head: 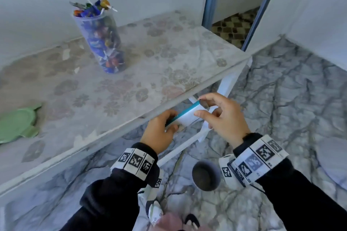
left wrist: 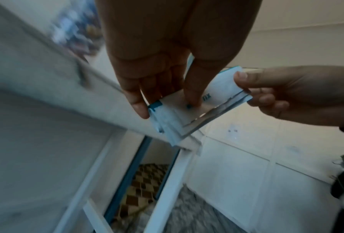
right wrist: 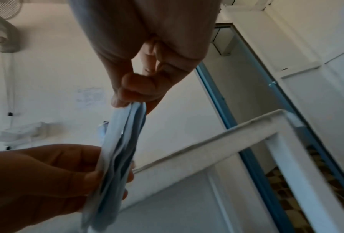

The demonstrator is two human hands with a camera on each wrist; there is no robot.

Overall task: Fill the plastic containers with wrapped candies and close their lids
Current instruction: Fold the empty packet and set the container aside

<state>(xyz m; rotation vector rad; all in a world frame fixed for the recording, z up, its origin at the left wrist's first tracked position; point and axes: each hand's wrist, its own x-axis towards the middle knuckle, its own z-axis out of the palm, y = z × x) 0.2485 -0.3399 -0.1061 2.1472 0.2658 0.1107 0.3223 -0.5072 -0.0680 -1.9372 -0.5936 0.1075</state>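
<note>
A tall clear plastic container point(head: 101, 43) stands open on the table, heaped with wrapped candies and lollipops above its rim. A green lid point(head: 16, 124) lies flat at the table's left edge. In front of the table edge, both hands hold a flat white packet with a teal stripe point(head: 187, 116). My left hand point(head: 171, 120) grips its lower left end, thumb on top point(left wrist: 167, 102). My right hand point(head: 204, 107) pinches the upper right end between thumb and fingers point(right wrist: 131, 100). The packet point(right wrist: 119, 149) is seen edge-on in the right wrist view. What the packet holds is hidden.
The table point(head: 150, 62) has a floral cloth and a white frame, with its corner at the right. Below lies a marble-patterned floor with a dark round cup point(head: 205, 176) near my right wrist. A blue-framed doorway point(head: 236, 24) opens at the back right.
</note>
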